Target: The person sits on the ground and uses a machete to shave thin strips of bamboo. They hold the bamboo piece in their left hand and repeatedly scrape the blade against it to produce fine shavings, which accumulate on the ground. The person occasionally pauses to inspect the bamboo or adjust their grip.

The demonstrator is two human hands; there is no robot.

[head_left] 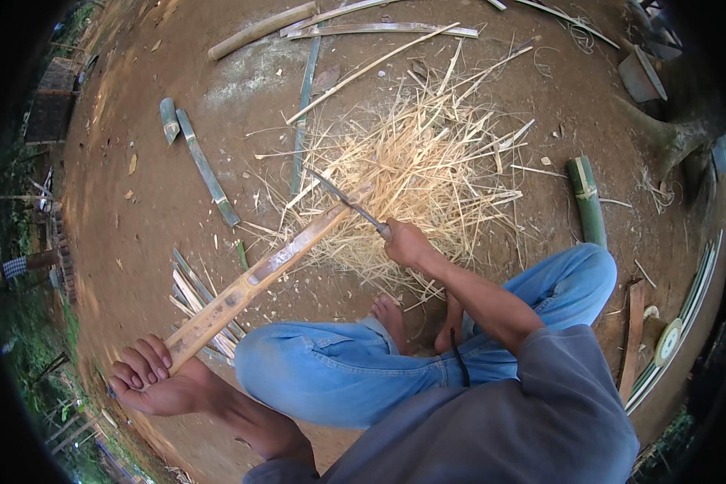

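My left hand is wrapped round the near end of a split bamboo length, which slants up and to the right from the lower left. In my right hand is a knife with a narrow dark blade pointing up and left. The blade crosses the far end of the bamboo length and appears to touch it; the handle is mostly hidden in my fist. Beneath and beyond that end spreads a heap of pale bamboo shavings on the brown ground.
Bamboo pieces lie around: a green section at right, a green strip at left, a pole at the far side. Split strips lie by my left knee. A pot stands at far right, near a tree root.
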